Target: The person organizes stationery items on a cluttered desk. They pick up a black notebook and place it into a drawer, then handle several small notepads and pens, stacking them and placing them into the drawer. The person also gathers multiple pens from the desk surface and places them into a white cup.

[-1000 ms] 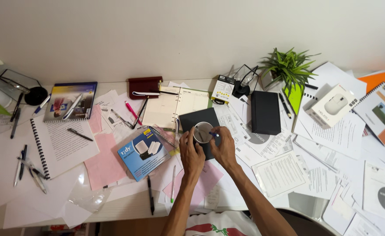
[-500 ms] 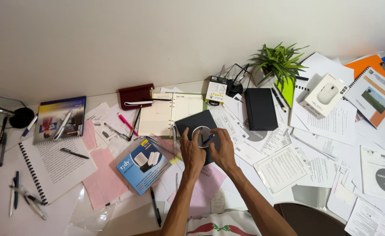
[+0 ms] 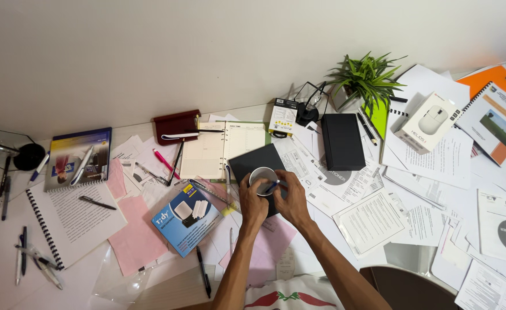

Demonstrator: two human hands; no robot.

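Both hands have closed in tighter round the small round white cup (image 3: 263,175) since half a second ago, and the blue pen (image 3: 270,187) now lies lower across its rim.

The left hand (image 3: 253,202) wraps the cup's near-left side, fingers curled against its wall; the right hand (image 3: 291,198) pinches the pen between thumb and fingertips, its tip inside the cup. The cup stands on a dark grey square notebook (image 3: 252,159), just right of an open ring-bound planner (image 3: 221,146) and above-right of a blue cardboard box (image 3: 186,217).
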